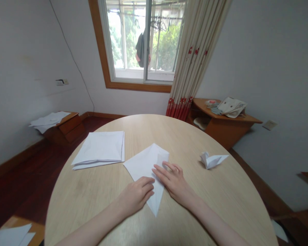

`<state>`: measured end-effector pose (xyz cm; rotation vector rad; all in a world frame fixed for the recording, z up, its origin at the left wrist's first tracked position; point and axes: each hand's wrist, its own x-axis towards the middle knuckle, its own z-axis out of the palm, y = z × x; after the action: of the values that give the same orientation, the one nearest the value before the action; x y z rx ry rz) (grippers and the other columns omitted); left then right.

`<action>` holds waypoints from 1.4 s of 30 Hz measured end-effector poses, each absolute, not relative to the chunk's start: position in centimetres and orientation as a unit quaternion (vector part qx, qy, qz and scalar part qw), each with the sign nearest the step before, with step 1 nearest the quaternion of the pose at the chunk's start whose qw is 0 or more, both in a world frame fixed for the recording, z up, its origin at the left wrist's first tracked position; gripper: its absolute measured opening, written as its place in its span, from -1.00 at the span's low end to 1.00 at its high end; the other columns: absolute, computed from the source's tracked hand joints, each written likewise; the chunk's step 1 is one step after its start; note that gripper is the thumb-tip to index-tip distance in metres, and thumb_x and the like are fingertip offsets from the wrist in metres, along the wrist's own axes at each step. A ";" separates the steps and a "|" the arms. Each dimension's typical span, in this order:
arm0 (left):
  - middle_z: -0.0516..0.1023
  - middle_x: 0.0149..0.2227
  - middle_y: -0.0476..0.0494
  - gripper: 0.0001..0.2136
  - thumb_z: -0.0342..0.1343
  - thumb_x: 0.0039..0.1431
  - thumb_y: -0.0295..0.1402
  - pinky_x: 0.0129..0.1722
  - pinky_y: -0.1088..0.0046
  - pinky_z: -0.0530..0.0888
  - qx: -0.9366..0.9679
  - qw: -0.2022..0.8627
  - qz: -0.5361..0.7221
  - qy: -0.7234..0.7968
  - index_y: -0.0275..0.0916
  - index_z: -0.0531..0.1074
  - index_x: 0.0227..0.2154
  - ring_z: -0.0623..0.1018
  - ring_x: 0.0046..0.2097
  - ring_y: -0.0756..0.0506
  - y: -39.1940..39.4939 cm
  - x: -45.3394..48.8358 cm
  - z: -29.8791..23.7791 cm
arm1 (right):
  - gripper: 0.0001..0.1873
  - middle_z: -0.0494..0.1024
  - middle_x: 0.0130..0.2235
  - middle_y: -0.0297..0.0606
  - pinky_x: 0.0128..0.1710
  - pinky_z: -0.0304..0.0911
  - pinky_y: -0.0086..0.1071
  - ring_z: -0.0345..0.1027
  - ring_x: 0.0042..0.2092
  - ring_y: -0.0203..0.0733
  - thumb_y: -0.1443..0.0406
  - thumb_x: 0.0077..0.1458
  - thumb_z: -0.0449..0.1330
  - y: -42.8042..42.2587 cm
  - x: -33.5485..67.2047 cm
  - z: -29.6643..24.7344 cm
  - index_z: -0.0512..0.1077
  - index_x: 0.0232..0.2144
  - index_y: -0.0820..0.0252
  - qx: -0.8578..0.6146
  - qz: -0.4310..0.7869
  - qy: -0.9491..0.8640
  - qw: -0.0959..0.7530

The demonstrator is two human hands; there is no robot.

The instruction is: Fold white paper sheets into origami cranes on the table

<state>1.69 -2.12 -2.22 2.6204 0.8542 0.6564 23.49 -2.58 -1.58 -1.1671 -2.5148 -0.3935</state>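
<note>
A white sheet of paper (141, 165), partly folded into a kite-like shape, lies on the round table in front of me. Its narrow point is towards me, and one flap on the right side is turned over. My left hand (140, 192) rests at its lower left edge, fingers curled and closed on the paper; the thumb is mostly hidden. Across the right part lies my right hand (173, 177), open, its fingers apart and touching the folded flap. To the right stands a small folded paper figure (212, 160), with a pointed end and raised folds.
A stack of white paper (101, 147) sits on the left of the round table (149, 124). Wooden side stands hold papers (50, 119) at the left and a cloth bag (232, 106) at the right. Behind are a window and a curtain (195, 58).
</note>
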 end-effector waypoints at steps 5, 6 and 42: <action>0.44 0.02 -0.23 -0.85 0.00 0.29 -0.35 -0.04 0.29 0.45 0.903 0.195 0.204 0.325 -0.25 0.37 -0.14 0.46 0.02 -0.16 -2.4 1.6 -1.1 | -0.47 0.47 0.06 -0.24 0.14 -0.19 -0.08 0.04 0.17 -0.01 0.50 0.13 0.07 -2.4 24.4 -1.2 0.27 0.13 0.08 -0.406 -0.165 -0.873 0.215; 0.42 0.05 -0.26 -0.78 0.04 0.27 -0.26 -0.02 0.25 0.44 0.906 0.194 0.192 0.323 -0.25 0.36 -0.10 0.44 0.05 -0.19 -2.5 1.6 -0.8 | -0.50 0.49 0.02 -0.23 0.14 -0.20 -0.08 0.07 0.15 -0.02 0.50 0.13 0.06 -2.3 24.7 -1.0 0.30 0.10 0.08 -0.404 -0.166 -0.871 0.223; 0.31 -0.70 0.01 -0.61 -0.14 0.30 -0.32 -0.58 0.49 0.10 0.871 0.137 0.299 0.366 -0.23 0.23 -0.67 0.30 -0.64 0.03 -4.3 2.1 -0.3 | -0.88 0.52 -0.36 -0.30 -0.26 0.24 -0.34 0.37 -0.28 -0.16 0.28 0.09 0.15 -1.2 28.1 0.2 0.42 -0.46 0.16 -0.524 0.289 -0.765 0.239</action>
<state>2.08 -4.32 -0.29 2.5195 1.0587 0.8665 28.12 -1.19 0.21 -1.4348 -2.0940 0.7903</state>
